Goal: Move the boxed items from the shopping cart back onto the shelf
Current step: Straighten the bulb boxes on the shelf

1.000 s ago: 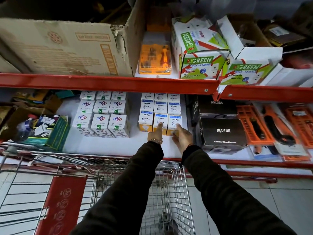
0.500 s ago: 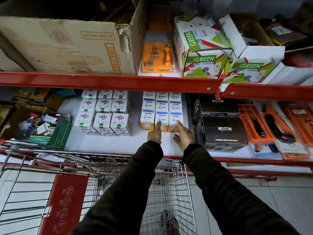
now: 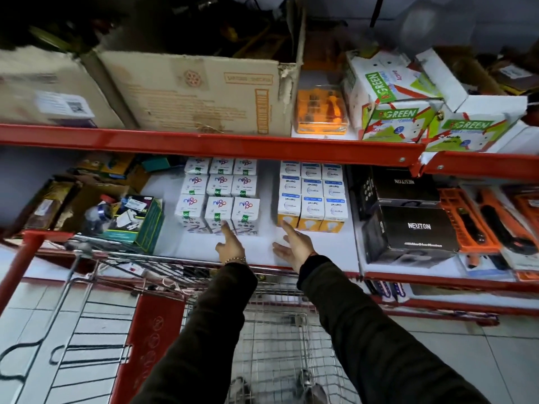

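Note:
Two blocks of small boxes stand on the white middle shelf (image 3: 262, 252). The left block is white boxes with a purple logo (image 3: 218, 196). The right block is white, blue and orange bulb boxes (image 3: 312, 196). My left hand (image 3: 230, 243) has its forefinger touching the front row of the white boxes and holds nothing. My right hand (image 3: 294, 244) is spread open, its fingertips at the front left corner of the bulb boxes. Below my arms is the wire shopping cart (image 3: 280, 339); I see no boxes in the part that shows.
The red upper shelf rail (image 3: 204, 145) overhangs the boxes. Black Neuton boxes (image 3: 411, 228) stand right of the bulb boxes, orange tool packs (image 3: 478, 225) beyond. A green open box (image 3: 137, 220) of odds sits at left. Large cardboard cartons (image 3: 186, 91) fill the upper shelf.
Both hands have left the front of the bulb boxes and shifted left; the left forefinger now touches the white purple-logo boxes. The view has moved left too.

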